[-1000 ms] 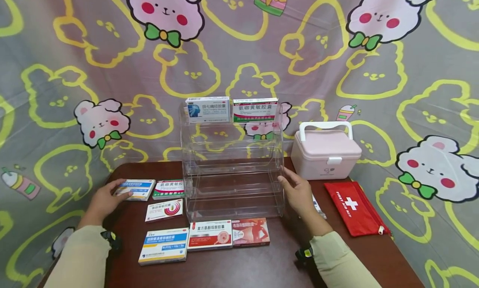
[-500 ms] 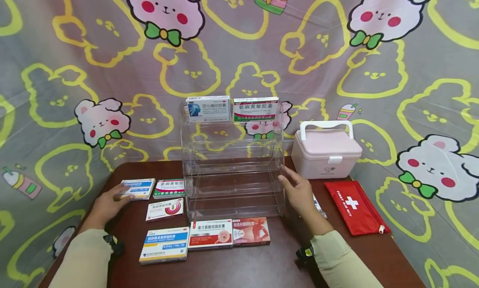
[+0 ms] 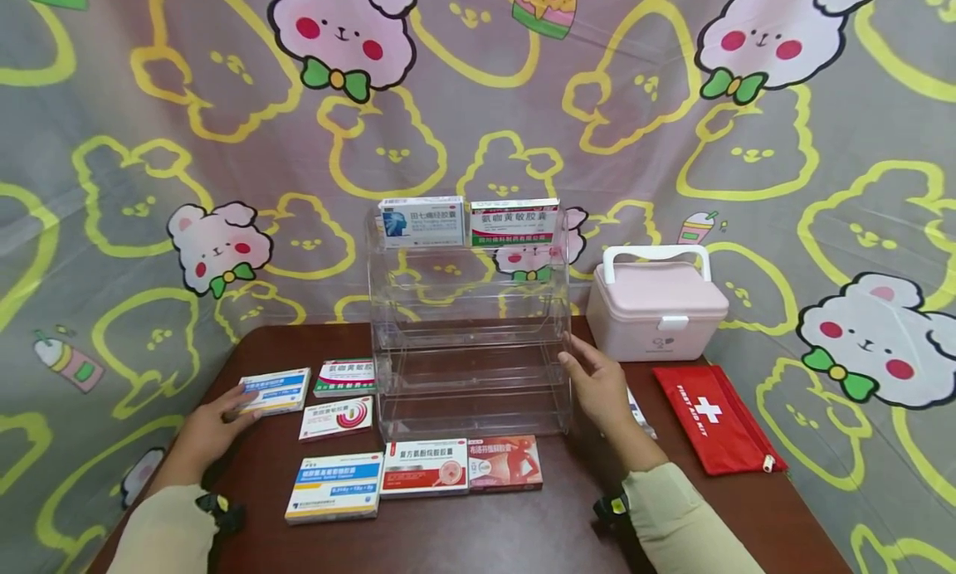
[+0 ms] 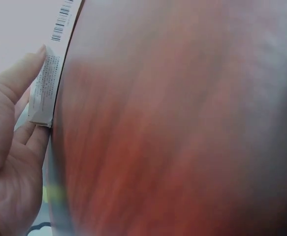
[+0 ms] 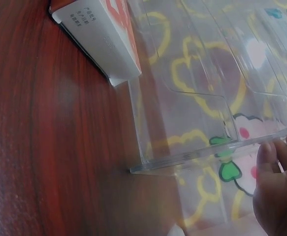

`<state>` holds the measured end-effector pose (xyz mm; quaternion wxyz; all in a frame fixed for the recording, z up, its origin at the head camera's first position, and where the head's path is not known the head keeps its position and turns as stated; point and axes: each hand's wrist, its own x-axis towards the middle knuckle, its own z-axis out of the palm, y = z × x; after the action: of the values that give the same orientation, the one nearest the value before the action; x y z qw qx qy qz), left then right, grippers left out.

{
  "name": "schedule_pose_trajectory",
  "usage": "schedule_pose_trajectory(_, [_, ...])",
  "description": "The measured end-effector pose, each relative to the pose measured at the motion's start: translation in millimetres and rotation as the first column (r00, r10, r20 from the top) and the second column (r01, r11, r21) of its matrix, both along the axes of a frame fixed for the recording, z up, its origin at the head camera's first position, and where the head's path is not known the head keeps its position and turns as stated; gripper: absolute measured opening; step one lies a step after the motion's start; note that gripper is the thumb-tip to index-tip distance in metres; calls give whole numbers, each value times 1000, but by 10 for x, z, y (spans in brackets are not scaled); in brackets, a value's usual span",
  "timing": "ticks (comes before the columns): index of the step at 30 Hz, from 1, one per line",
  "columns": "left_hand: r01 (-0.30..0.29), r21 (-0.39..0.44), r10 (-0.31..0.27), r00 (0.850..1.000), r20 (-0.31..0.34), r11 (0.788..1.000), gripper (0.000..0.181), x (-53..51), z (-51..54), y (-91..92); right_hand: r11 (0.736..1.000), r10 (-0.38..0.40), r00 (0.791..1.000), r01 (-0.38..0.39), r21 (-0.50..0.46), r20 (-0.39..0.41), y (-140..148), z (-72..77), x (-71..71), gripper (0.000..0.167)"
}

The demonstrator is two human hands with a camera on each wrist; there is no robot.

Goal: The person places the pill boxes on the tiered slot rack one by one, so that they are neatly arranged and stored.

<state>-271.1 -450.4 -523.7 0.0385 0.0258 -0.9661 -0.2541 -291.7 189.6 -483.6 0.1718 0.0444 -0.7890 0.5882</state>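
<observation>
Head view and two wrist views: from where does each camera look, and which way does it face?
Head: worn on the head, facing forward and down at the clear rack; left hand, right hand and sleeves show.
Left wrist: on that wrist, facing the pinched box; left hand shows partly.
Right wrist: on that wrist, facing the rack; right hand shows partly.
Head and right wrist share the rack.

Three boxes (image 3: 426,481) bar the foot of the clear rack (image 3: 472,338), leaving passage above them.
</observation>
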Motion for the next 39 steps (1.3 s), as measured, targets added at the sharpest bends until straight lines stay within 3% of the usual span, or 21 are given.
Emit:
schedule_pose_trajectory(9, [-25,19,25,999,-23,1000,62,59,24,8,1000,11,1000,-11,-6,-15,10,-22,-12,43])
schedule_pose_trajectory(15, [-28,115,24,999,32,993,89,-95,120,9,1000,-3,1000,3,1,-12,12,-9,-13,43])
schedule_pose_trajectory(20, [5,85,-15,993,116,996,103,-175,131,-56,1000,-10,1000,10,5,10,1,-4,-2,44])
schedule_pose_trajectory(24, [51,93,-61,993,104,994,102,-178,99,-104,1000,-17,999,16,20,35,5,13,2,45])
schedule_pose_trajectory(28, [61,82,-67,996,62,995,100,-147,131,-122,999,-29,999,28,24,27,7,41,-13,45])
schedule_pose_trajectory(32, [43,49,-47,996,80,998,103,-109,177,-107,999,-38,999,38,28,8,5,43,-10,44])
schedule_pose_trajectory(39, [-8,25,5,996,87,1000,101,18,146,-66,997,-47,999,45,57,22,6,-5,-3,45])
